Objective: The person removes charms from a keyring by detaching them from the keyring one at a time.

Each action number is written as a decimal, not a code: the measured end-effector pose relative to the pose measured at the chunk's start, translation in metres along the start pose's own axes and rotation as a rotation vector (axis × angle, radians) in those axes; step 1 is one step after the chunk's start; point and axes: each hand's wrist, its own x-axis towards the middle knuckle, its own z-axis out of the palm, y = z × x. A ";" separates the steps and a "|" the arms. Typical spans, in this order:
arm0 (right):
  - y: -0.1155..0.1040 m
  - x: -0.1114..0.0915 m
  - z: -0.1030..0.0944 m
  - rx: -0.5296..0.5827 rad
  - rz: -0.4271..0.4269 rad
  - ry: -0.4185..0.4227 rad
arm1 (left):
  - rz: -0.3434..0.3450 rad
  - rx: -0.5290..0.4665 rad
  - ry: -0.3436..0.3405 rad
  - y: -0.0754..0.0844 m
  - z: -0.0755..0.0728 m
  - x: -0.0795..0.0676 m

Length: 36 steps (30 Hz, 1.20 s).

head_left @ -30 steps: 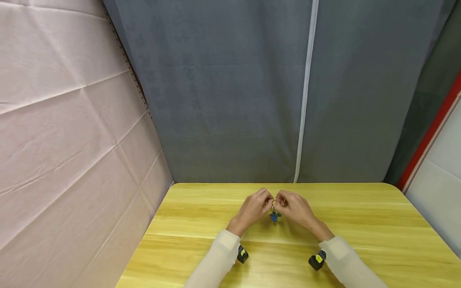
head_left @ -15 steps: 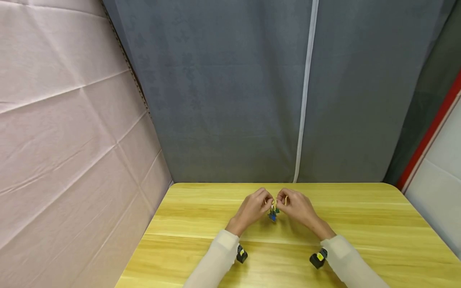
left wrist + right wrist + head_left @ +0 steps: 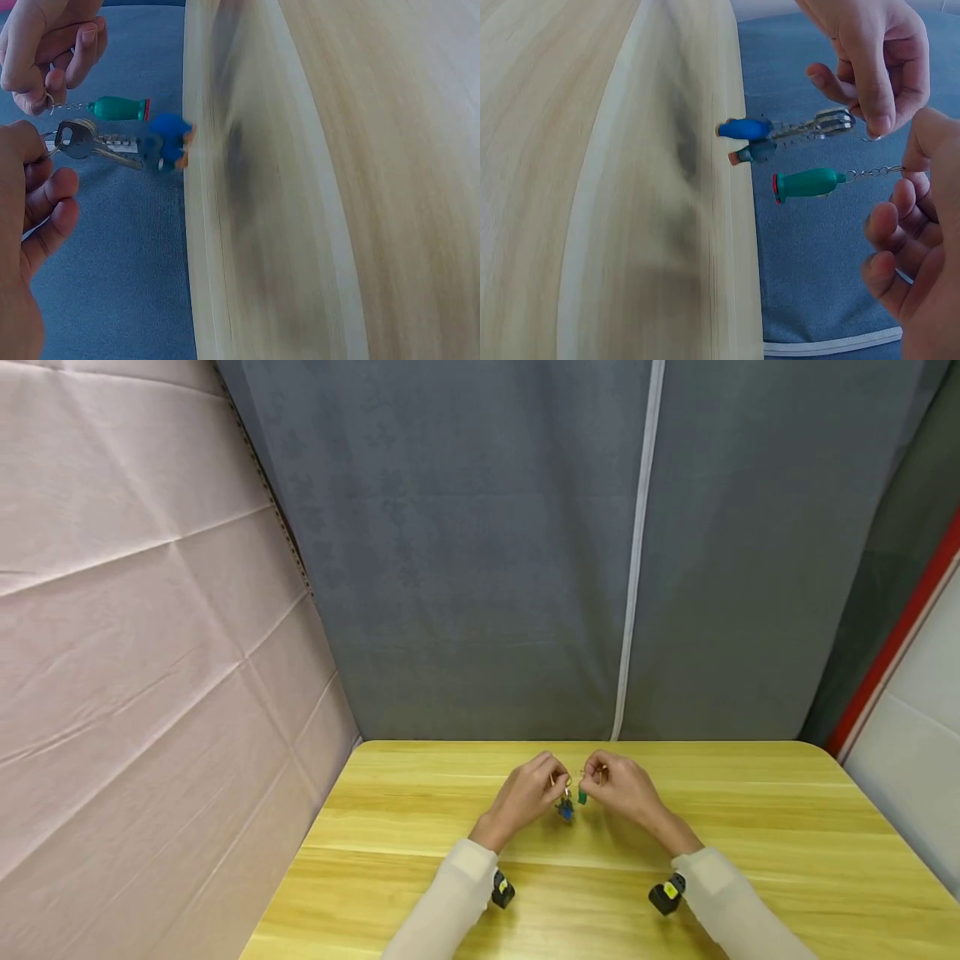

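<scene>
My left hand [image 3: 527, 793] pinches a key ring between thumb and forefinger, with a bunch of metal keys [image 3: 79, 139] hanging from it. On the same bunch hang a blue charm [image 3: 744, 129] and a darker teal one [image 3: 757, 152]. A short distance to the right, my right hand [image 3: 618, 789] pinches the end ring of a short chain. From that chain dangles a green bottle-shaped charm [image 3: 810, 182] with a red rim, apart from the keys. Both hands are raised over the far half of the table.
Under the hands is a yellow wood-grain table [image 3: 420, 827], whose far edge meets a grey curtain [image 3: 465, 568]. Pink cloth [image 3: 150, 652] hangs at the left. Each wrist carries a small black camera, such as the right wrist camera [image 3: 664, 897].
The right hand has moved slightly right, taking the green charm away from the bunch of keys. The left hand has stayed almost in place, still holding the key ring.
</scene>
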 end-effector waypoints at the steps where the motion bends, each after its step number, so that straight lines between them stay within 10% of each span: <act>1: 0.001 0.000 -0.001 0.006 0.005 -0.002 | -0.002 0.000 -0.002 0.000 0.000 0.000; 36: 0.038 -0.001 -0.041 -0.149 0.082 -0.026 | -0.030 -0.019 0.006 -0.001 0.001 -0.004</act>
